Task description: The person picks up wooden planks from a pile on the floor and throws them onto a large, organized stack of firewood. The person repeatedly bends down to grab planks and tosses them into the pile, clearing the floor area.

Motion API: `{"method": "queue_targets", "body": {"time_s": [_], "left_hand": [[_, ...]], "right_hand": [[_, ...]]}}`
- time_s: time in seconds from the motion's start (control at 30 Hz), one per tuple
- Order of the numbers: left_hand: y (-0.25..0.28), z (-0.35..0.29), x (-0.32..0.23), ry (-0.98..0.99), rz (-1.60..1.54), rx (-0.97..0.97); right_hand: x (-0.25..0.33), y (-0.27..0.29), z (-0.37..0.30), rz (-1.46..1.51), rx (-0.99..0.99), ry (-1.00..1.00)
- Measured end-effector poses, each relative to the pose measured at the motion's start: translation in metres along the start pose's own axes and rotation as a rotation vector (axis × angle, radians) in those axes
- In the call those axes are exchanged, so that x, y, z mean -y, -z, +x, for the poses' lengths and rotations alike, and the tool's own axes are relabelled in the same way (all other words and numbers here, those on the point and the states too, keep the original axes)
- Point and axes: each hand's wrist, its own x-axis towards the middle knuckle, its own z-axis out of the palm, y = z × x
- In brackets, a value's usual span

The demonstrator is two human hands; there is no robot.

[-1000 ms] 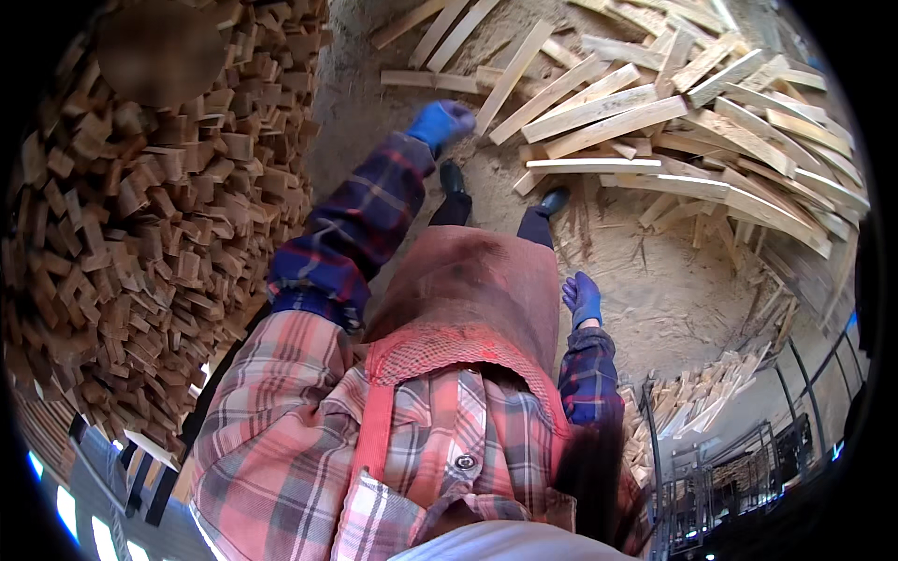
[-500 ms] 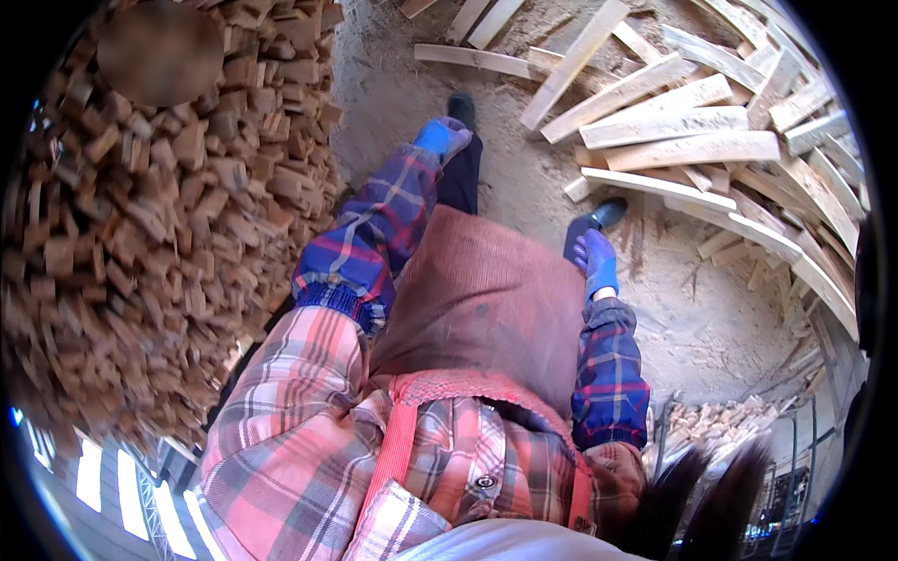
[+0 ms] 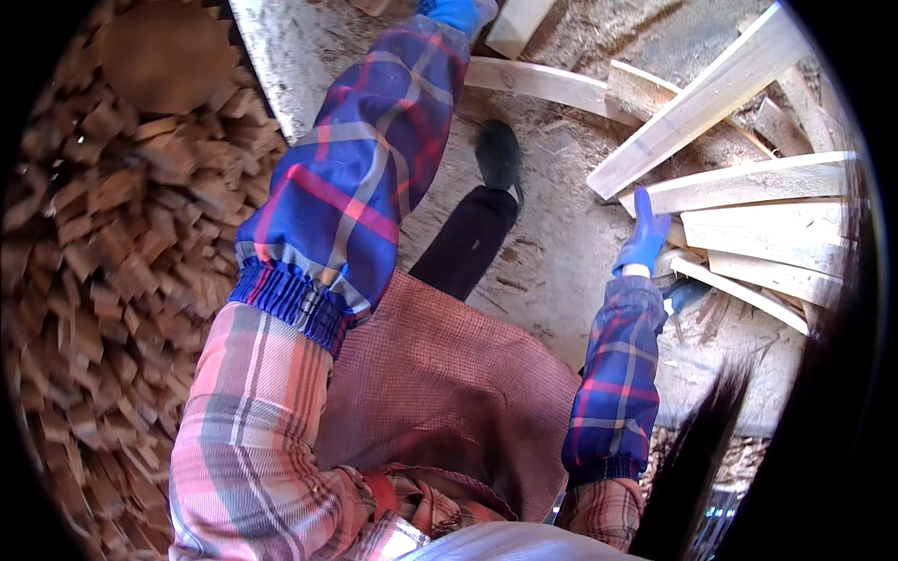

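My left hand (image 3: 456,13), in a blue glove, reaches far forward to the top edge of the picture. Its fingers are mostly cut off there, so its hold does not show. Beside it lie a pale board (image 3: 520,23) and a long thin plank (image 3: 547,82). My right hand (image 3: 645,234), also blue-gloved, is at the near end of a pale plank (image 3: 748,183), with its visible fingers stretched out. Whether it touches the plank is hard to tell. Just beyond, a wide board (image 3: 702,98) slants up to the right.
Several more planks (image 3: 762,238) lie loosely piled on the right. Along the left rises a big stack of short brown wood blocks (image 3: 112,309). A reddish-brown apron (image 3: 449,374) hangs in front of me. My dark shoe (image 3: 499,154) stands on the dusty floor (image 3: 552,262).
I have bent forward, and the boards appear closer. My left hand has moved ahead to the top edge. My right hand has gone from beside my leg to the plank ends.
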Motion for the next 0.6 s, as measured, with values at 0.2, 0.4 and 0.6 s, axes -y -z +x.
{"method": "queue_targets", "body": {"time_s": [0.2, 0.4, 0.6], "left_hand": [[-0.008, -0.021, -0.065, 0.227, 0.287, 0.287], [-0.032, -0.053, -0.107, -0.068, 0.271, 0.103], [-0.035, -0.033, -0.138, 0.173, 0.161, 0.184]], "right_hand": [[0.019, -0.001, -0.023, 0.092, -0.106, -0.076], [0.049, -0.107, -0.063, -0.385, -0.353, 0.068], [0.026, -0.186, 0.003, 0.038, -0.401, 0.075]]}}
